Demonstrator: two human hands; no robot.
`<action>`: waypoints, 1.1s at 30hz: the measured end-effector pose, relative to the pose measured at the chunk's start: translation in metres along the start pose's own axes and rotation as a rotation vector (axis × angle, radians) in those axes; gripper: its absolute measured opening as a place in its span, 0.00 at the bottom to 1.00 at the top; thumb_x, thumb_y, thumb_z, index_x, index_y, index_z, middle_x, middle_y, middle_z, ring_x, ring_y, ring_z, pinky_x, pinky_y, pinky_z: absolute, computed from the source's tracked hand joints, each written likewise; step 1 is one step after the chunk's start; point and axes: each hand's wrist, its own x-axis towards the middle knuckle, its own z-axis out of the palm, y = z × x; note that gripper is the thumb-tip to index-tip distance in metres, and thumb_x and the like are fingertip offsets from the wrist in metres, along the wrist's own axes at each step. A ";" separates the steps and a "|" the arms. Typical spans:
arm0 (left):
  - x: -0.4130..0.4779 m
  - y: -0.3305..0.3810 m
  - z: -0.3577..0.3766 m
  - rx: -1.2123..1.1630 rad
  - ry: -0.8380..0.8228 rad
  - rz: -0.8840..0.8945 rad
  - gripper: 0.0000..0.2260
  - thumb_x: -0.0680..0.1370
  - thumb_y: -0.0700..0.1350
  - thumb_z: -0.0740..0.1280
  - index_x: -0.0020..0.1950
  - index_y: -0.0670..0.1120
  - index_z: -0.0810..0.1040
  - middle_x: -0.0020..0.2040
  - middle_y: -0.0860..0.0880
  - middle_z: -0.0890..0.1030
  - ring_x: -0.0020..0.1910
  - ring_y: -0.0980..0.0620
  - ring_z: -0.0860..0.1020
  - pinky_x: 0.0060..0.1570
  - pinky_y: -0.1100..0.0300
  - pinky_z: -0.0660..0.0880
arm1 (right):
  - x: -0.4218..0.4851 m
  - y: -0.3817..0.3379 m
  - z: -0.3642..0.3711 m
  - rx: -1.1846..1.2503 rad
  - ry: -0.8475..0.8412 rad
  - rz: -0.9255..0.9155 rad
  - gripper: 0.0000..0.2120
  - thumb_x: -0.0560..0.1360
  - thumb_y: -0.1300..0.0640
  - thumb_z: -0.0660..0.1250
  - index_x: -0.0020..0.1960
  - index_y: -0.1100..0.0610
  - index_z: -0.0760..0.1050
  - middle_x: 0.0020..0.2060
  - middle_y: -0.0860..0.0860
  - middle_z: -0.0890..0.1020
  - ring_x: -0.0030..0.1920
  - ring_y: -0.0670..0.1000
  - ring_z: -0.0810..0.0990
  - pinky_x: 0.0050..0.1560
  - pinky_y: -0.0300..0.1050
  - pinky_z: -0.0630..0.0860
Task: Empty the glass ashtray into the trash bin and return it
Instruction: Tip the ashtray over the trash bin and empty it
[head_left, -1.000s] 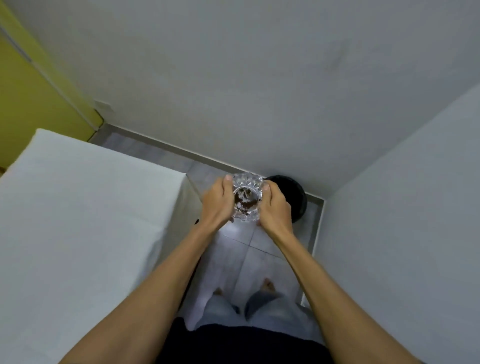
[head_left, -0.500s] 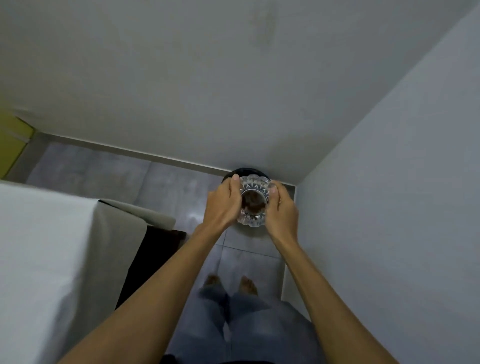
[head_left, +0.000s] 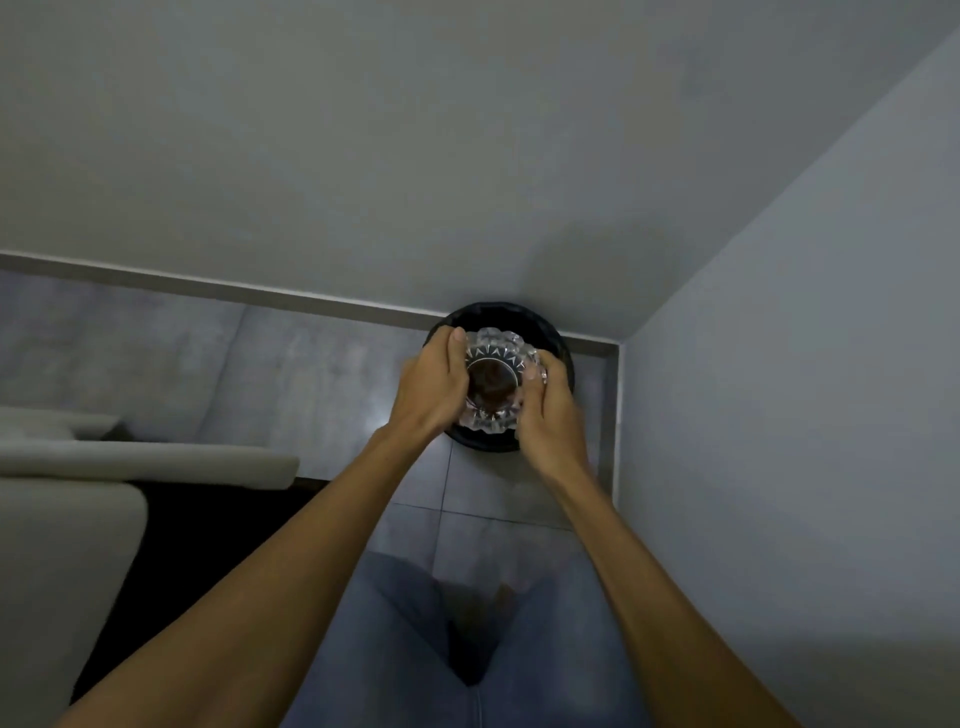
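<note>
The cut-glass ashtray (head_left: 493, 379) hangs directly over the round black trash bin (head_left: 550, 332) in the room's corner. Brown ash fills its centre. My left hand (head_left: 431, 387) grips its left rim with the thumb on top. My right hand (head_left: 548, 410) grips its right rim. Both arms reach forward from the bottom of the view. The ashtray looks roughly level, and my hands cover most of the bin's opening.
Two grey walls (head_left: 779, 364) meet just behind the bin, with a baseboard along the tiled floor (head_left: 260, 374). A white-covered table (head_left: 67, 519) and its draped corner stand to my left. My legs in jeans (head_left: 415, 649) are below.
I have stepped closer to the corner. The ashtray in both hands moved forward from in front of the bin to right above it. The table slid away to the left.
</note>
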 end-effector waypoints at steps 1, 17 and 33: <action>0.011 -0.016 0.014 0.005 0.010 0.002 0.19 0.86 0.50 0.51 0.54 0.40 0.77 0.41 0.50 0.78 0.34 0.60 0.73 0.34 0.76 0.68 | 0.012 0.019 0.010 -0.004 -0.003 -0.008 0.20 0.85 0.50 0.50 0.75 0.52 0.66 0.62 0.48 0.79 0.60 0.48 0.79 0.60 0.43 0.76; 0.108 -0.206 0.137 -0.070 0.139 -0.033 0.18 0.84 0.50 0.54 0.45 0.43 0.77 0.44 0.42 0.81 0.47 0.43 0.78 0.43 0.56 0.67 | 0.102 0.236 0.106 -0.299 -0.117 -0.559 0.23 0.81 0.65 0.57 0.76 0.58 0.65 0.72 0.55 0.68 0.69 0.51 0.72 0.70 0.48 0.71; 0.121 -0.216 0.129 -0.189 0.144 -0.089 0.16 0.82 0.47 0.58 0.51 0.42 0.85 0.39 0.46 0.85 0.36 0.50 0.83 0.36 0.55 0.80 | 0.122 0.232 0.108 -0.487 0.144 -1.000 0.13 0.79 0.54 0.67 0.58 0.62 0.79 0.49 0.57 0.81 0.45 0.58 0.81 0.45 0.53 0.79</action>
